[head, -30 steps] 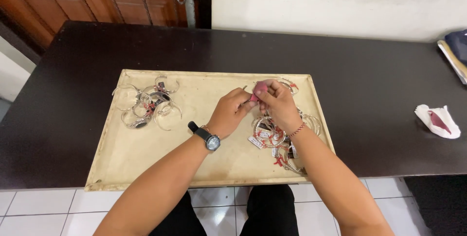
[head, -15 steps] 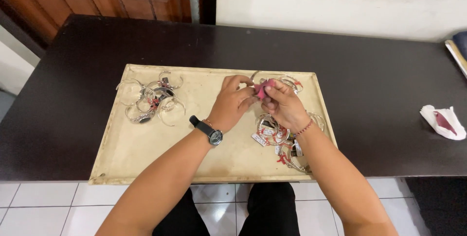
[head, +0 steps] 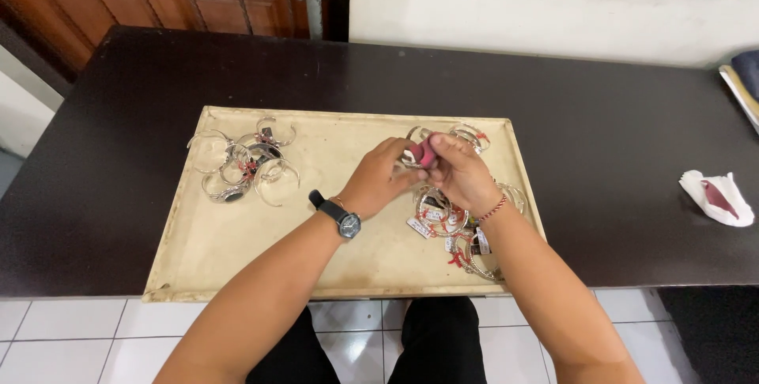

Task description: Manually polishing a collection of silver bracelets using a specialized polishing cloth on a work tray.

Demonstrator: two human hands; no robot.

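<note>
The person's left hand (head: pixel 382 177) and right hand (head: pixel 462 174) meet over the upper middle of a cream-coloured tray (head: pixel 237 261) that lies on a dark table (head: pixel 601 99). Between the two hands sits a small pink piece (head: pixel 425 152), soft-looking and folded or rolled, dull rose in colour. The right hand pinches it between thumb and fingers. The left hand's fingers are curled in against the same spot, and a thin silver bangle (head: pixel 411 157) shows just beside the pink piece; whether the left hand grips that bangle cannot be told, as the fingers cover it.

The left wrist carries a black watch (head: pixel 345 220). The right wrist carries a red and white cord bracelet (head: pixel 493 208).

Below the hands, on the right part of the tray, lies a heap of silver bangles with small white tags and red details (head: pixel 452 230). On the left part of the tray lies a second, looser group of open silver bangles (head: pixel 241 166), some set with dark stones, well apart from the hands.

At the right edge of the table rests a crumpled white tissue with a dark red item on it (head: pixel 718 196).
</note>
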